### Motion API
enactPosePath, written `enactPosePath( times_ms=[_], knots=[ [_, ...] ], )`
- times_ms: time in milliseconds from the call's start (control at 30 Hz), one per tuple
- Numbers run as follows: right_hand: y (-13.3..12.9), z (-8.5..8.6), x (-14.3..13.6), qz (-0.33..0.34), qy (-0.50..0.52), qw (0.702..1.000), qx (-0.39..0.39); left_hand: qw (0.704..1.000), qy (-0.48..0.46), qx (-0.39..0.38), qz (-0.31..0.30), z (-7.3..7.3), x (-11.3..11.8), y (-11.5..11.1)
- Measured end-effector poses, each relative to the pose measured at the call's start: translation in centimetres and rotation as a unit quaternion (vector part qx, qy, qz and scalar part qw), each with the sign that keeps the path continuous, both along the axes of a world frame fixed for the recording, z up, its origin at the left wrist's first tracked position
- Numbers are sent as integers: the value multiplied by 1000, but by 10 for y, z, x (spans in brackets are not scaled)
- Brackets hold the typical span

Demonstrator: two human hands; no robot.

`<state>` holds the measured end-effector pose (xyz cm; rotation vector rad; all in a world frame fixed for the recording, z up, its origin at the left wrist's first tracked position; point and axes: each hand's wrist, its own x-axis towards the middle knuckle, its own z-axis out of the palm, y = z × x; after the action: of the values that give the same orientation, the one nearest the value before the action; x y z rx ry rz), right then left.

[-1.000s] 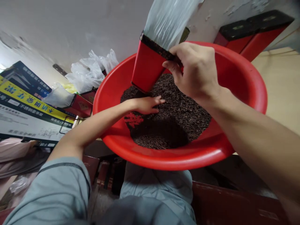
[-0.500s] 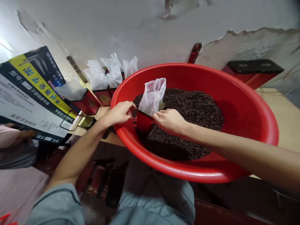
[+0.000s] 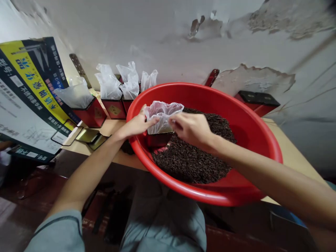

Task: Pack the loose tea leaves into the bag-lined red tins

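A clear plastic bag (image 3: 163, 113) stands spread at its mouth inside a dark red tin (image 3: 159, 139). The tin rests in a large red basin (image 3: 267, 154), among dark, dry leaf-like strips (image 3: 194, 161) that look like loose tea. My left hand (image 3: 138, 125) holds the bag's left edge, its thumb in front and a finger behind. At the opposite edge, my right hand (image 3: 193, 129) pinches the plastic; it is slightly blurred, and its fingertips are partly hidden.
Several red tins (image 3: 114, 109) lined with plastic bags stand left of the basin, against the wall. Gold-coloured lids (image 3: 88, 135) lie on the wooden table (image 3: 291, 147) before a printed carton (image 3: 28, 101). Dark-topped red tins (image 3: 258, 99) stand behind the basin at right.
The bag's mouth has been pulled wider and lower over the tin. My left hand has moved from the tin's side up to the bag, and my right hand has risen to its edge.
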<state>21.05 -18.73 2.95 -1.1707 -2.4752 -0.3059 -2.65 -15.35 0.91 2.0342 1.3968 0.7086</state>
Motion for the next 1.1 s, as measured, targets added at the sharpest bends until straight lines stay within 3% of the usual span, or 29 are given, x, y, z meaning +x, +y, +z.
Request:
enactPosePath(
  times_ms=[133,233,300,433,633,767,867,933,1100],
  knots=[
    [22,26,4,-96,100,989,60,991,2,86,99,28,2,-8],
    [42,33,-1,-109,77,991,-19,982,82,142,99,47,7,-8],
    [51,33,-4,-114,49,989,-83,975,155,136,77,54,8,-5],
    [54,32,-1,-126,5,983,-135,965,237,102,51,57,4,3],
    [41,39,7,-112,-77,976,-173,951,282,128,-23,66,10,-4],
    [33,44,3,-81,-30,975,-206,951,272,127,-78,72,20,-12],
    [28,43,0,-169,29,973,-156,949,279,132,-61,73,23,-15],
    [25,42,1,-199,-4,972,-127,942,305,135,-37,71,20,-15],
    [29,35,6,-121,-113,977,-135,909,403,94,-47,61,11,-13]
  ],
)
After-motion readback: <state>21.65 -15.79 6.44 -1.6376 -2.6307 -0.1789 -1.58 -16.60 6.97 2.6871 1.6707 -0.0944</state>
